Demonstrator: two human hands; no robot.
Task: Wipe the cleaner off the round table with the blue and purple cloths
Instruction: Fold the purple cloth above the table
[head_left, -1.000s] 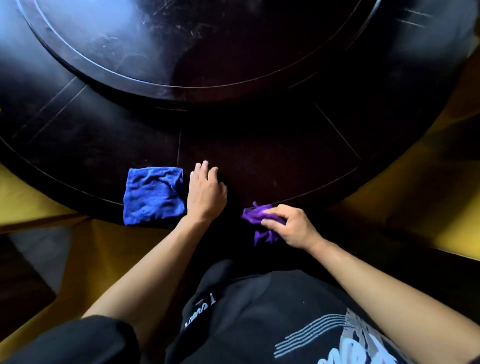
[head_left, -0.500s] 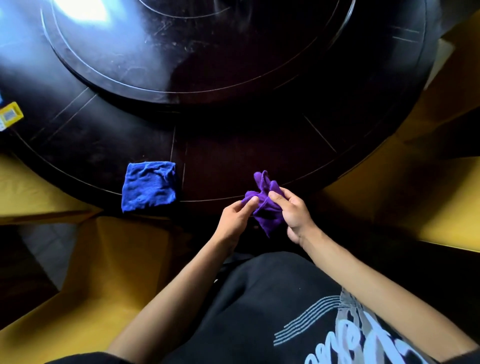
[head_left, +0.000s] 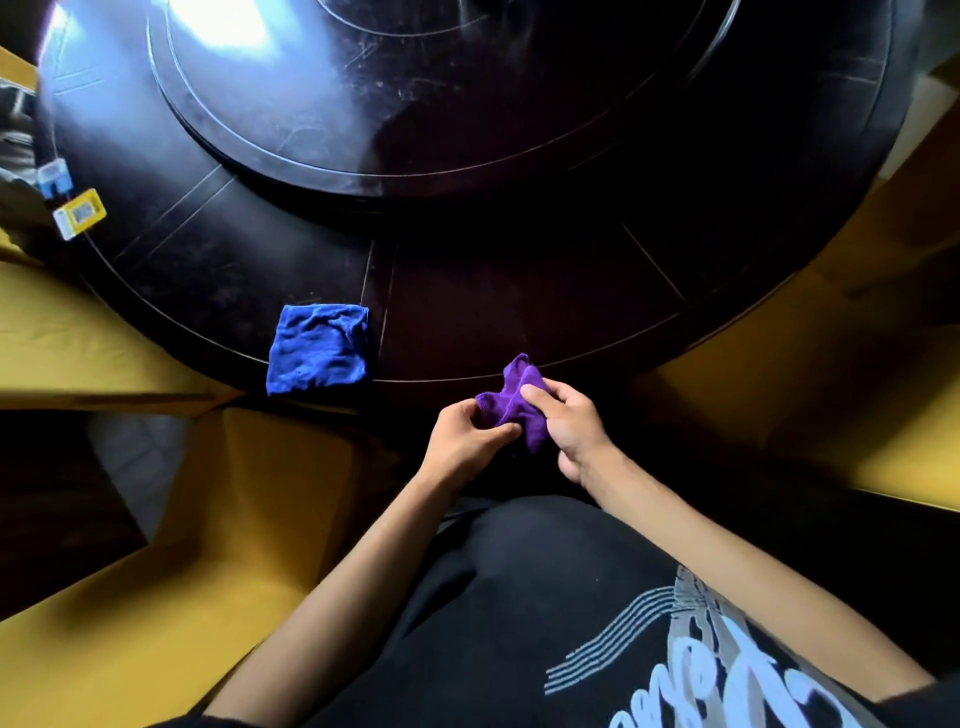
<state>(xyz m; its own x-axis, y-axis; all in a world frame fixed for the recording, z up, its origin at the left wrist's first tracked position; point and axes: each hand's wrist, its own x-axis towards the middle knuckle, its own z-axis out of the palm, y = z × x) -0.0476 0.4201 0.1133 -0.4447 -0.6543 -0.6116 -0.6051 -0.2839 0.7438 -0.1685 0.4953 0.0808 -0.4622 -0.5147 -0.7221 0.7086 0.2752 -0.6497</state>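
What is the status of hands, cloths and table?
Both hands, left and right, pinch purple cloth. Blue cloth lies folded on table. Nothing blocking.

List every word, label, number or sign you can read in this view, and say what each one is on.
Black shirt: large pale script lettering at the bottom edge, cut off by the frame and distorted; not readable.
Yellow tag at the table's left edge: a white label with dark marks, too small to read.
Blue and white tag beside it: no legible text.
Blue cloth, purple cloth, round table: no text.
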